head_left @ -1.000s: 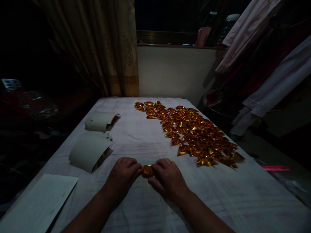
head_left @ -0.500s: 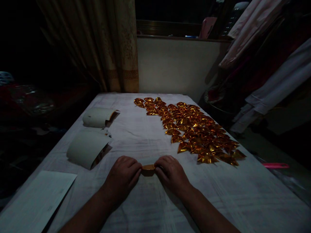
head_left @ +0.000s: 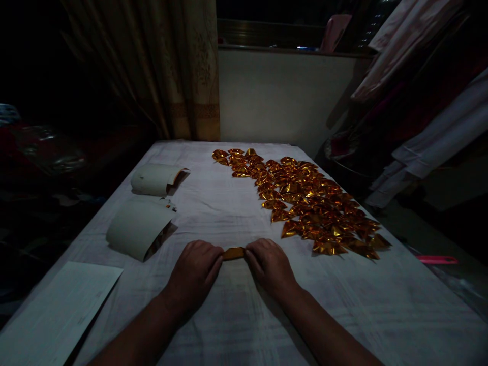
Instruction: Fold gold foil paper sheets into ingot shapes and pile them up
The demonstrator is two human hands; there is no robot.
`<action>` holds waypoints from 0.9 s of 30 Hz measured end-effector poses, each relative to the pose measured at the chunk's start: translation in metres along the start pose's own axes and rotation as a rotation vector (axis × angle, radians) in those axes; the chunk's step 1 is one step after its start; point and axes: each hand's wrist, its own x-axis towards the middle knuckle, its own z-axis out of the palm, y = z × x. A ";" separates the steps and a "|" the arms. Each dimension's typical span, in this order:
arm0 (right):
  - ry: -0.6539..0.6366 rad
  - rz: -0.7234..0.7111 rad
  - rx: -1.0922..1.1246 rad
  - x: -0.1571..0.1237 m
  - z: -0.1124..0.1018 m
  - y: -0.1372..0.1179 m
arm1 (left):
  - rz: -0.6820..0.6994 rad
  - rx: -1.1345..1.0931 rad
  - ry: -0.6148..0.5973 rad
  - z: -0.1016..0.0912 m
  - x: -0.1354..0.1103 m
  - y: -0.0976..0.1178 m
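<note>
Pale cloth (head_left: pixel 215 203) is lying dimly lit | fingers of left hand (head_left: pixel 195 264) and right hand (head_left: pixel 271 265) are pinching gold foil piece (head_left: pixel 233 253) endwise | uneven tugging would be risking tears

I've got a flowery curtain (head_left: pixel 183 76) hanging back left, next to a pale wall (head_left: pixel 274 96) topped by a ledge (head_left: pixel 263 48) with some pink thing (head_left: pixel 336 31) on it. Clothes (head_left: pixel 438 137) hang off to the right, and lower down I can make out a pink handle (head_left: pixel 437 260). Far left's mostly too dark for me, tbh.
</note>
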 end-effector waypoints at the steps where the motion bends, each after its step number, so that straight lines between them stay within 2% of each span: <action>1: -0.003 0.016 -0.003 0.001 0.000 -0.001 | -0.005 0.000 0.014 0.001 0.000 0.000; 8: -0.035 0.122 -0.034 0.008 -0.002 -0.006 | -0.060 0.018 0.066 0.006 0.002 0.000; 15: -0.034 0.125 -0.112 0.011 -0.003 -0.009 | -0.090 0.043 0.067 0.009 0.003 0.000; 21: -0.029 0.129 -0.147 0.012 -0.001 -0.011 | -0.057 0.079 0.070 0.010 0.002 -0.001; 27: -0.011 0.107 -0.156 0.011 0.000 -0.010 | -0.092 0.054 -0.040 0.005 0.004 0.001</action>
